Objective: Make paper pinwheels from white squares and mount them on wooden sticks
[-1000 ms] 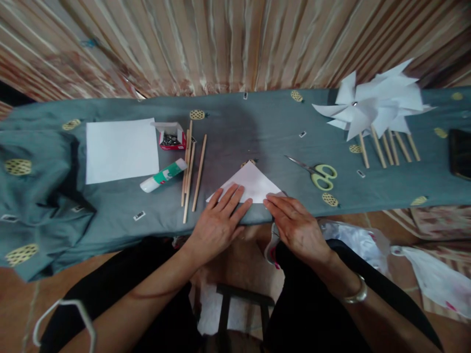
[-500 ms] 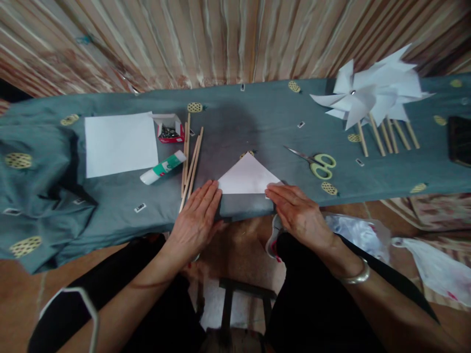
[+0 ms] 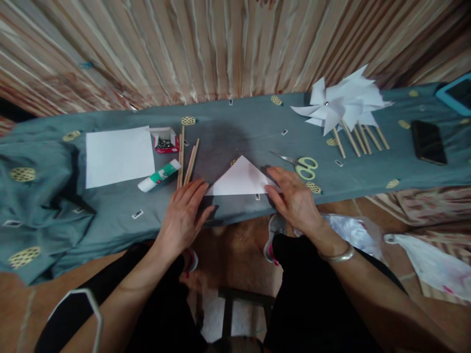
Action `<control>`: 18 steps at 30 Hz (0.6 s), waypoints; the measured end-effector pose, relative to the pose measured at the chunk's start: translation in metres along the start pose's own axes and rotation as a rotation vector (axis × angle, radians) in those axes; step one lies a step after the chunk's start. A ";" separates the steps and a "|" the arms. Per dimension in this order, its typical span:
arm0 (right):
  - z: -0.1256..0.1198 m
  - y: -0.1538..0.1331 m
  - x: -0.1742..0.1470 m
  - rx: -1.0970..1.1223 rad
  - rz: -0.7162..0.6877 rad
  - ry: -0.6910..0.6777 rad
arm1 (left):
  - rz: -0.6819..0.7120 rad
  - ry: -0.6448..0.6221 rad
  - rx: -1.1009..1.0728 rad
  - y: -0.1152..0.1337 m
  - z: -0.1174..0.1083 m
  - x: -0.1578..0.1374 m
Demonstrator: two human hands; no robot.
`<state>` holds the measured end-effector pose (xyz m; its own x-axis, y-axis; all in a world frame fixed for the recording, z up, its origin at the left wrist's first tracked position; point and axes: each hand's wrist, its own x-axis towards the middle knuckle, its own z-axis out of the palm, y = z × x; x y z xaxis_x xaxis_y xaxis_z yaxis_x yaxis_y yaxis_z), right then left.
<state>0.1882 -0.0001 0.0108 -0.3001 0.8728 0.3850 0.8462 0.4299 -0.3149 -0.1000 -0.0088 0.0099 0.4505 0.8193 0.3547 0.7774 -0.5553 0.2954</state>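
Observation:
A sheet of white paper folded into a triangle [image 3: 241, 181] lies in front of me, its point facing away and its long fold towards me. At its right corner, my right hand [image 3: 296, 201] has the thumb over the paper and the fingers behind, closed on that corner. My left hand [image 3: 184, 211] rests at the left corner, fingers stretched out and thumb apart, holding nothing. Several wooden sticks [image 3: 191, 164] lie just beyond the left hand. Green-handled scissors [image 3: 305, 167] lie beyond my right hand.
At left are a stack of white paper [image 3: 119, 157], a glue stick [image 3: 160, 175] and a red box of small metal pins [image 3: 166, 141]. Several paper pinwheels [image 3: 346, 103] lie at right, near a black phone [image 3: 429, 142]. The cloth-covered table's [image 3: 221, 215] front edge is close to my hands.
My right hand has shifted from lying flat by the right corner to gripping it. The left hand's thumb has spread from its fingers. The view has turned to the right.

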 end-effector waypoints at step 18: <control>-0.020 -0.017 0.030 0.136 0.175 0.254 | 0.122 0.259 0.003 0.043 0.007 0.047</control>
<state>0.1739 0.0139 0.0454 -0.0218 0.8577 0.5138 0.8033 0.3210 -0.5016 -0.0425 0.0070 0.0325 0.4136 0.6826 0.6026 0.7260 -0.6466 0.2342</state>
